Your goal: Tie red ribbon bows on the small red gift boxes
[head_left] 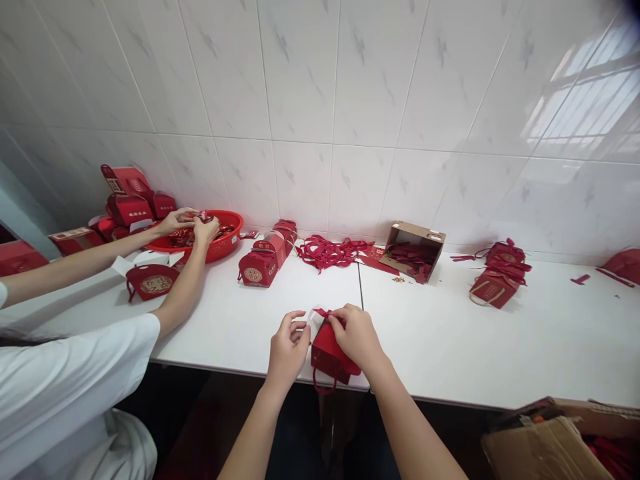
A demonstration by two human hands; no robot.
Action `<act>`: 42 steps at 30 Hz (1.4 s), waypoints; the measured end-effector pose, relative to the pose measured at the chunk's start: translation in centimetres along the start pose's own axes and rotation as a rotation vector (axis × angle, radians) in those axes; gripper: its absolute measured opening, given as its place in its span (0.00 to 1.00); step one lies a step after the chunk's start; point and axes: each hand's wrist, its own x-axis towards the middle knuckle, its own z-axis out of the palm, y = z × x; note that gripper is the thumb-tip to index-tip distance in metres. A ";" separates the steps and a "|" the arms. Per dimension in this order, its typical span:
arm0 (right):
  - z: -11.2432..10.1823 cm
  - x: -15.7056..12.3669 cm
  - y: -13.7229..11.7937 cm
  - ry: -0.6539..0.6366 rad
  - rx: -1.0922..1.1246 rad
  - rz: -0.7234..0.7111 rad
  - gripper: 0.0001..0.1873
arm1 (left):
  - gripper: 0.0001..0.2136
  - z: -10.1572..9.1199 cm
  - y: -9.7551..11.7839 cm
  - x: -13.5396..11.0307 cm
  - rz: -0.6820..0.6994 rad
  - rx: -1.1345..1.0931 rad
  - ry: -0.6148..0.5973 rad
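Note:
A small red gift box (pixel 327 357) with a cord handle sits at the near edge of the white table (pixel 500 333). My right hand (pixel 356 335) is closed over its top, pinching a red ribbon there. My left hand (pixel 287 348) is closed too, its fingers pinching a white flap or the ribbon end at the box's upper left corner. Both hands touch the box.
A person in a white shirt at the left reaches both hands (pixel 193 223) into a red basin (pixel 220 243). Finished red boxes (pixel 265 260) lie nearby, loose red ribbons (pixel 330 252), an open brown carton (pixel 415 250), more red boxes (pixel 497 273), and a cardboard box (pixel 555 440) lower right.

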 end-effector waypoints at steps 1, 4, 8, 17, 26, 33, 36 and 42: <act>0.1 0.0 0.0 -0.011 -0.025 0.019 0.13 | 0.16 0.0 0.0 -0.1 0.003 -0.003 0.004; -0.1 0.1 -0.1 -0.065 -0.059 0.045 0.14 | 0.17 0.1 0.0 0.0 0.003 -0.010 0.013; -0.5 0.5 -0.3 -0.132 -0.083 0.052 0.15 | 0.17 0.2 0.0 0.0 0.010 -0.003 0.010; -1.1 0.6 -1.5 -0.175 -0.239 0.000 0.14 | 0.22 0.3 1.0 -0.7 0.030 0.105 -0.021; -1.1 0.8 -1.8 -0.152 -0.172 -0.038 0.13 | 0.24 0.3 0.4 -0.7 -0.016 0.009 -0.129; -3.3 -3.0 3.1 0.237 0.186 0.102 0.17 | 0.28 -5.2 -0.5 1.1 -0.088 0.521 0.288; -4.3 -5.4 5.9 0.243 0.262 0.188 0.15 | 0.31 -6.9 -1.1 1.9 -0.116 0.724 0.466; -2.2 -7.3 7.0 0.122 0.361 0.101 0.16 | 0.18 -2.6 -1.7 2.6 0.091 0.220 0.035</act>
